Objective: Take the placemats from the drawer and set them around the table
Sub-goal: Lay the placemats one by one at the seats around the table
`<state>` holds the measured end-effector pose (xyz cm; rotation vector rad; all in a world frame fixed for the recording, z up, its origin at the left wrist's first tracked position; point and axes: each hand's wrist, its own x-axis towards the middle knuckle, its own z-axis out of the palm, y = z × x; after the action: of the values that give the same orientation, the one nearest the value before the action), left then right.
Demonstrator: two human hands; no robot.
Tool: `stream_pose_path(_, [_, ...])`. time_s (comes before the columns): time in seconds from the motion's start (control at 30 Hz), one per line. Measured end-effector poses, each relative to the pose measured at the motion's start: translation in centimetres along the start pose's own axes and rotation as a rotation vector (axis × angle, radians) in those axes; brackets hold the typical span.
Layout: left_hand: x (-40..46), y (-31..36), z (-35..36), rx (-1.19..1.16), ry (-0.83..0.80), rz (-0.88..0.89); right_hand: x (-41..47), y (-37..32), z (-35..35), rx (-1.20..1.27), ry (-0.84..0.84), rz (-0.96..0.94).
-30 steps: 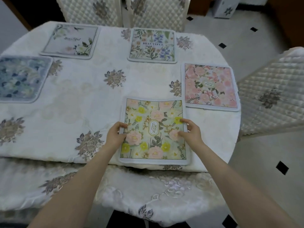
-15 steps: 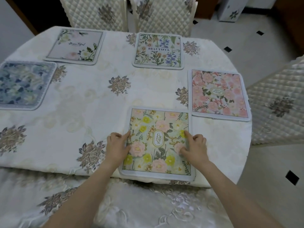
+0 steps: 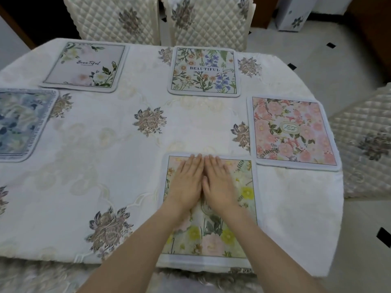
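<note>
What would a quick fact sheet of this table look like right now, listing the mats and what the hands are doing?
Surface: table under a pale flowered cloth
Mats laid out: five in view
Nearest mat: yellow and pink floral placemat, at the near edge
Right side: pink floral placemat
Far side: placemat printed BEAUTIFUL and pale script placemat
Left edge: blue floral placemat, partly out of frame
Left hand: flat, fingers straight, pressing the nearest mat
Right hand: flat beside it, same mat
Seating: quilted chairs behind the far side

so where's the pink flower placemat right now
In the head view the pink flower placemat lies flat at the table's right edge, just beyond and right of the yellow-flowered placemat under both hands.
</note>
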<state>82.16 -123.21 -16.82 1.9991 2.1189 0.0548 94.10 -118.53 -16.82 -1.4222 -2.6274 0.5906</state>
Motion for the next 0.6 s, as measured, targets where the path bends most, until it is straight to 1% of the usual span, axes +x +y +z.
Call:
stream_pose_path(0.1, [1.8,-1.0,2.3,0.013,0.014,-0.012,1.4,0.0,1.9,-0.026,0.025,0.04])
stream_pose_path(0.2, [1.5,-1.6,3.4,-0.022,0.086,-0.01,1.2,0.7,2.7,-0.092,0.052,0.013])
stream_pose_path(0.37, [0.4,-2.0,3.3,-0.053,0.09,0.003,0.2,1.8,2.2,-0.096,0.014,-0.017])
stream_pose_path(0.43, [-0.1,-2.6,3.1,-0.08,0.08,-0.001,-0.2,3.1,1.5,-0.082,0.013,0.009])
stream_pose_path(0.6, [-2.5,-4.9,3.0,-0.113,0.097,-0.057,-2.8,7.3,0.3,-0.095,0.04,0.146])
